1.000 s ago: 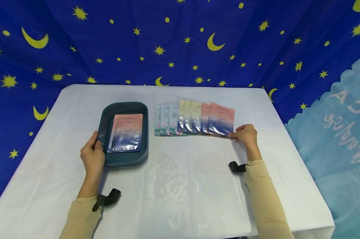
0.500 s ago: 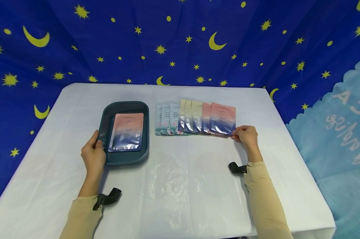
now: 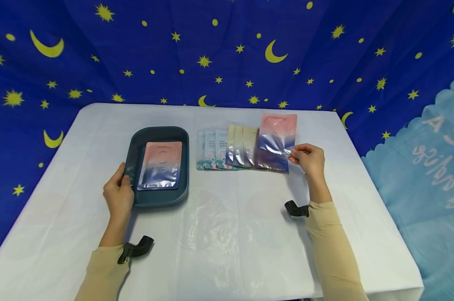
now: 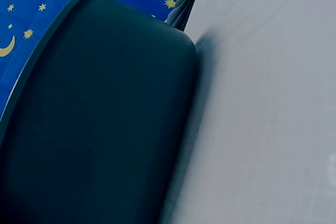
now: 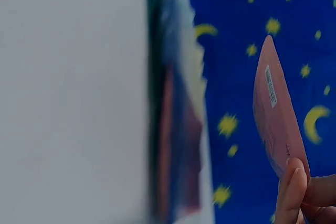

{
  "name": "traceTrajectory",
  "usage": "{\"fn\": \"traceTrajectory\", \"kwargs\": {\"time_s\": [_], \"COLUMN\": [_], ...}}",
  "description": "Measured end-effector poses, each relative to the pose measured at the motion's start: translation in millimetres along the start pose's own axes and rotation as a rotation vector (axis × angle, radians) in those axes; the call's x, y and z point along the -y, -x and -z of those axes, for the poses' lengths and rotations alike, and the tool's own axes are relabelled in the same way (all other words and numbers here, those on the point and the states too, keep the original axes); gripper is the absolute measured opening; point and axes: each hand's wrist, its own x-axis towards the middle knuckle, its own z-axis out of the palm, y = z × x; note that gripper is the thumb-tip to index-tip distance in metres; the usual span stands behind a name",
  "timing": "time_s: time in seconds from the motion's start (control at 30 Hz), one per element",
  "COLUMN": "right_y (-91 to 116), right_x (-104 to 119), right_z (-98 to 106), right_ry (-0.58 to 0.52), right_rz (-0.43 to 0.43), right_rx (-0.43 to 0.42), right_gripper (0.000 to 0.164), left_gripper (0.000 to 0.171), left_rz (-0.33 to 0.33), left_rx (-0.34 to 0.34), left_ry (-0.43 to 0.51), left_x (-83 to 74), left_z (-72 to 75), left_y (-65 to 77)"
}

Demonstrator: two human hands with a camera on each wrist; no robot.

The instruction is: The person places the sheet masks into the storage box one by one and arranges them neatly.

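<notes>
My right hand [image 3: 310, 161] pinches a pink-to-blue foil sachet [image 3: 277, 133] by its lower right corner. The sachet is raised above the fanned row; the right wrist view shows the sachet [image 5: 278, 103] clear of the table, its back with a small white label. My left hand [image 3: 118, 194] grips the left rim of a dark teal plastic tray [image 3: 161, 200], thumb over the edge. Inside the tray lies another pink-to-blue sachet [image 3: 160, 165]. The tray's dark outer wall [image 4: 100, 108] fills much of the left wrist view, and the left hand is hidden there.
Right of the tray, overlapping sachets lie in a row: light blue floral ones [image 3: 210, 152], cream ones [image 3: 239, 146], and a pink-blue one [image 3: 274, 162] under the raised sachet. A white cloth covers the table [image 3: 219, 251]. A blue star-and-moon curtain [image 3: 227, 50] stands behind.
My right hand has lifted the rightmost pink-to-blue sachet up off the row, uncovering the lower part of the one beneath. The left hand keeps its grip on the tray.
</notes>
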Motion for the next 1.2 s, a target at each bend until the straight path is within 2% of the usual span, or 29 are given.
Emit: {"fn": "traceTrajectory", "kwargs": {"time_s": [0.27, 0.5, 0.63, 0.8, 0.97, 1.03, 1.1, 1.2], "right_y": [22.1, 55.1, 76.9, 98.4, 112.1, 115.4, 118.1, 121.1], "right_x": [47.8, 68.6, 67.4, 61.4, 58.0, 57.2, 56.7, 56.0], "right_z": [-54.5, -129.4, -169.0, -206.8, -230.9, -237.8, -243.7, -250.7], "right_ry": [-0.077, -0.094, 0.006, 0.110, 0.203, 0.259, 0.339, 0.450], "right_rz": [0.112, 0.251, 0.336, 0.385, 0.367, 0.386, 0.435, 0.556], "right_rx": [0.132, 0.244, 0.278, 0.333, 0.383, 0.398, 0.400, 0.399], "right_gripper": [0.022, 0.014, 0.009, 0.006, 0.006, 0.005, 0.006, 0.012], "left_gripper": [0.044, 0.044, 0.044, 0.044, 0.044, 0.044, 0.044, 0.044], "left_rz": [0.000, 0.010, 0.021, 0.013, -0.002, -0.006, -0.009, -0.010], "left_rx": [-0.006, -0.002, 0.005, -0.001, 0.003, 0.005, 0.002, -0.004], "left_ry": [0.006, 0.010, 0.013, 0.007, 0.008, 0.010, 0.007, 0.009], "left_x": [0.3, -1.0, -0.3, 0.8, -0.3, -0.6, 0.3, 1.2], "left_z": [0.5, 1.6, 0.9, 0.3, 1.3, 1.7, 2.1, 2.2], "left_y": [-1.6, -2.1, -1.4, -0.6, 0.7, 1.1, 1.1, 0.3]}}
